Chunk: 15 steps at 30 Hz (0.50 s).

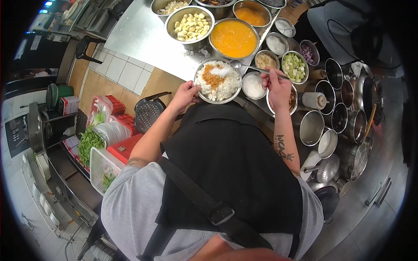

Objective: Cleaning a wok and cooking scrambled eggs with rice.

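Observation:
My left hand (pixel 186 95) grips the rim of a metal bowl (pixel 224 100) from the left, thumb on top. White rice (pixel 215 93) fills that bowl, with an orange-brown seasoning (pixel 212 79) and a small heap of white granules (pixel 221 71) on it. In my right hand (pixel 278 86) is a metal spoon (pixel 254 68), its tip over the bowl's right rim. Whether the spoon carries anything is hard to tell. Just below the spoon stands a bowl of white granules (pixel 253 85). Under my right hand, a bowl of brown pieces (pixel 291 100) is partly hidden.
Beyond the rice stand a bowl of beaten egg (pixel 233 38) and a bowl of peeled garlic cloves (pixel 192 27). Chopped green vegetable (pixel 294 67) and chopped purple onion (pixel 309 53) sit at right, near several metal pots (pixel 312 127). A black plastic stool (pixel 150 112) stands at left.

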Motion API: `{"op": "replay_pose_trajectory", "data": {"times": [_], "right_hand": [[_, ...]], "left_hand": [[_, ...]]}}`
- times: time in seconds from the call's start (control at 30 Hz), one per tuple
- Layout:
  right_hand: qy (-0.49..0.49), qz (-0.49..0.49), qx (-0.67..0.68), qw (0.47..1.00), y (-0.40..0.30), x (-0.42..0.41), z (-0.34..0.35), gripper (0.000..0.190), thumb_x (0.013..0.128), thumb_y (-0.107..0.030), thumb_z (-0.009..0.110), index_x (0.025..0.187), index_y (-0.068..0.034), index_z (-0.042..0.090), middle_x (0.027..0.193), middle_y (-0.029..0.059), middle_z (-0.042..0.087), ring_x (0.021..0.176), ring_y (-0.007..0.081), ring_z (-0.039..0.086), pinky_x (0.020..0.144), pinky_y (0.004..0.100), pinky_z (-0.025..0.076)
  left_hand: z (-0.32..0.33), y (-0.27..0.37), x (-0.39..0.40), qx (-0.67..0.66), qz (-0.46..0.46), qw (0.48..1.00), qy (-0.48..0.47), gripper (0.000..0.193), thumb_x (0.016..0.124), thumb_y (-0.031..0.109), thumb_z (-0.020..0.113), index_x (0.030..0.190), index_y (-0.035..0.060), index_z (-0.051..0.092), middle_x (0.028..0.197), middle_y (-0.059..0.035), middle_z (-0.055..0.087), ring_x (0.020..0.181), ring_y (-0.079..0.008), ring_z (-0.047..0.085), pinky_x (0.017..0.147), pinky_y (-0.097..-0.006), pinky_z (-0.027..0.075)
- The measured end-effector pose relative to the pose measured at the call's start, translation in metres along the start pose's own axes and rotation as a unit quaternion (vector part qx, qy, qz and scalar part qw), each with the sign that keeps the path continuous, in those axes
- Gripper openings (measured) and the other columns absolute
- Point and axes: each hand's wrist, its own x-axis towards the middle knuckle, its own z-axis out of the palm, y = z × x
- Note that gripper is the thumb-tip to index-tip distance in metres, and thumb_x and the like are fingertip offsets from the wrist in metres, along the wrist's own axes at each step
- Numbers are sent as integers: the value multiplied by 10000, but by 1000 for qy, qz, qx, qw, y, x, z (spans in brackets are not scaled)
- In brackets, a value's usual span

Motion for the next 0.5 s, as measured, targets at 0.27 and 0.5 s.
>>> {"op": "replay_pose_trajectory", "data": {"times": [0.27,0.5], "right_hand": [[204,-132,16,970,20,16,-66,238,978,-157,511,1040,54,602,766,92,641,572,97,531,496,242,442],[306,-90,-88,944,48,25,-81,233,964,-156,519,1014,55,603,746,90,634,555,83,524,474,227,433]], "left_hand": [[-6,-3,2,6,-7,1000,-2,176,933,195,540,1015,39,558,850,-33,602,743,-119,599,698,-295,547],[4,6,-3,-20,10,1000,10,151,927,191,570,860,64,522,725,-4,521,609,-108,558,590,-265,534]]}}
